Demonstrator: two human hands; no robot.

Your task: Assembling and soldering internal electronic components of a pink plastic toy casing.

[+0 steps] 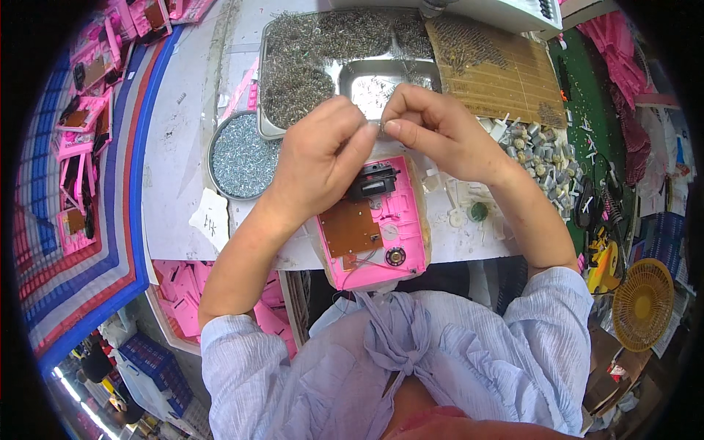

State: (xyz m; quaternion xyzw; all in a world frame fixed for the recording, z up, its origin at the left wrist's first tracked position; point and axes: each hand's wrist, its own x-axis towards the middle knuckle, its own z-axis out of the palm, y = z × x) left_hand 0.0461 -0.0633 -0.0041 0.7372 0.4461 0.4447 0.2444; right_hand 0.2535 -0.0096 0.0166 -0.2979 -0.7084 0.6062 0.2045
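Both my hands are raised close together over the near edge of a metal tray (270, 130). My left hand (323, 150) is closed, thumb against the curled fingers. My right hand (440, 132) pinches with thumb and forefinger. Between the fingertips shows a tiny dark metal piece (381, 127), too small to name. Below the hands lies an open pink plastic housing (411, 220) with a brown circuit board (348, 231), a black mechanism (374, 181) and a small round metal part (395, 256). Fine metal springs (293, 95) heap in the tray's compartments.
Left of the tray stands a round tin of small screws (246, 158). Springs lie on a cardboard sheet (506, 66) at the back right. Small motors (543, 158) pile at the right. More pink housings (88, 125) rest on striped cloth at far left. A yellow basket (643, 304) is lower right.
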